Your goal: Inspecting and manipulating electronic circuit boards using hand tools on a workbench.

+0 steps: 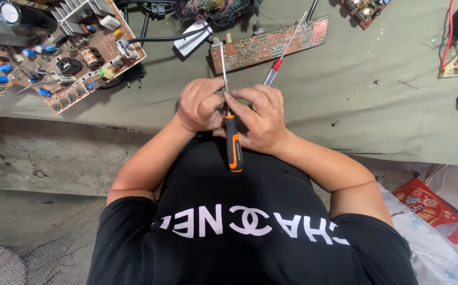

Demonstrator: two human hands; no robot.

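Head view: left hand [201,105] and right hand [260,119] were both clamped on the orange-and-black screwdriver [232,141] at the table [345,100] edge, shaft at 12 o'clock. Better to keep the grip low on the shaft. Red-handled screwdriver [277,63] lay at 1 o'clock, against the narrow circuit board [271,45].

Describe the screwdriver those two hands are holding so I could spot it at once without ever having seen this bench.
Start at the grey-green cloth on the workbench and come to its near edge, where the left hand and right hand meet. The screwdriver runs between them, handle toward the person's body, steel shaft toward the boards. Its handle is black and orange, unlike the red-handled screwdriver lying on the cloth just beyond.
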